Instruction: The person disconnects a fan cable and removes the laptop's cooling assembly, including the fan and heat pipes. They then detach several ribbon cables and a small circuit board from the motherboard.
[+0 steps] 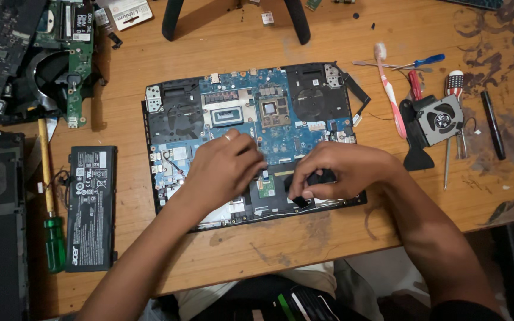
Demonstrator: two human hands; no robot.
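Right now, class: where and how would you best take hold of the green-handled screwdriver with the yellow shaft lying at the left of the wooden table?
Grip the green-handled screwdriver by its thick green handle, probably from above. It lies flat, handle toward the table's near edge, with the black rectangular battery pack close on its right, so fingers fit best along the handle's length. The left hand is nearer than the right hand.

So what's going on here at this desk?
A person is bent over an opened laptop on a wooden table, its blue circuit board exposed. The left hand rests on the board near the middle, while the right hand pinches a small black part at the laptop's lower edge. A removed battery and a green-handled screwdriver lie to the left; a loose fan, a toothbrush and more screwdrivers lie to the right.
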